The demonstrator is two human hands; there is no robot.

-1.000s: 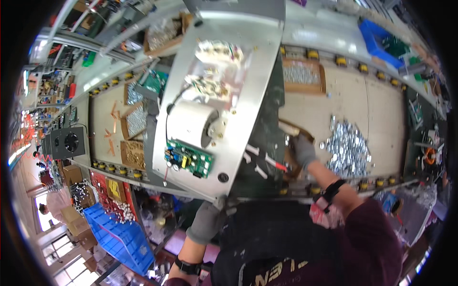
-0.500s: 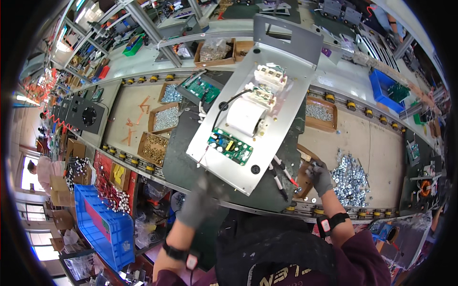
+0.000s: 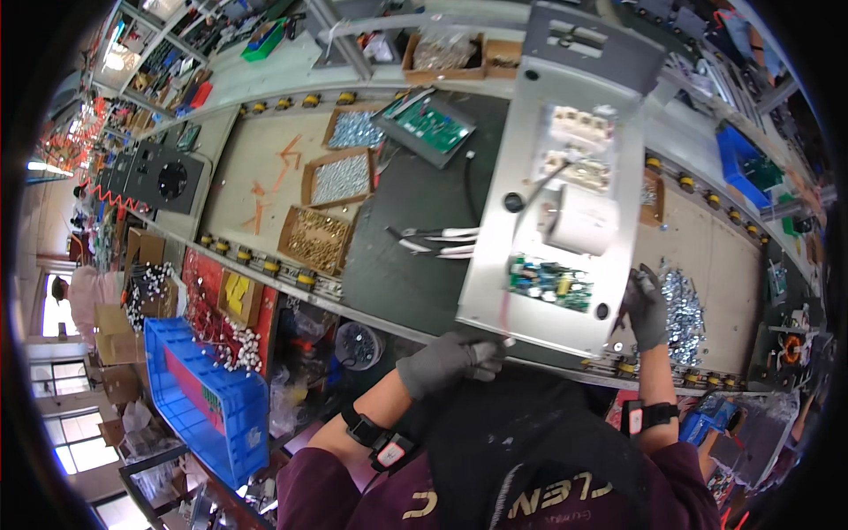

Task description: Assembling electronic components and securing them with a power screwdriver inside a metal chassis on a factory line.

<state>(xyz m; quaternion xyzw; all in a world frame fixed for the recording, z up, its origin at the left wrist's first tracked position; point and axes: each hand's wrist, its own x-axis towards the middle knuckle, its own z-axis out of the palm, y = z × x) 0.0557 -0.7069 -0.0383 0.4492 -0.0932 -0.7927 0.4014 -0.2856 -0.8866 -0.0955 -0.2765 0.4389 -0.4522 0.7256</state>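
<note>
A silver sheet-metal chassis panel (image 3: 490,291) with a grey slotted end plate (image 3: 594,49) lies on the dark green work mat. It carries a white cylindrical part (image 3: 583,221), white terminal blocks (image 3: 579,125) and a green circuit board (image 3: 549,283). My grey-gloved left hand (image 3: 450,364) is just below the panel's near edge, fingers closed, beside a thin red wire's small white connector (image 3: 508,342). Whether it grips anything is hidden. At the panel's right edge, my gloved right hand (image 3: 647,307) has its fingers curled beside a heap of screws and washers (image 3: 683,318); its contents are unclear.
Left of the panel lie black and white cables (image 3: 437,240) and another green circuit board (image 3: 433,128). Cardboard boxes hold brass fasteners (image 3: 316,240) and silver screws (image 3: 343,179). A blue crate (image 3: 208,397) stands at lower left. Rollers (image 3: 305,279) line the bench edge.
The panel has shifted right and turned straighter, while the whole view has also swung. My left hand has come rightward to the panel's near edge. My right hand stays near the screws.
</note>
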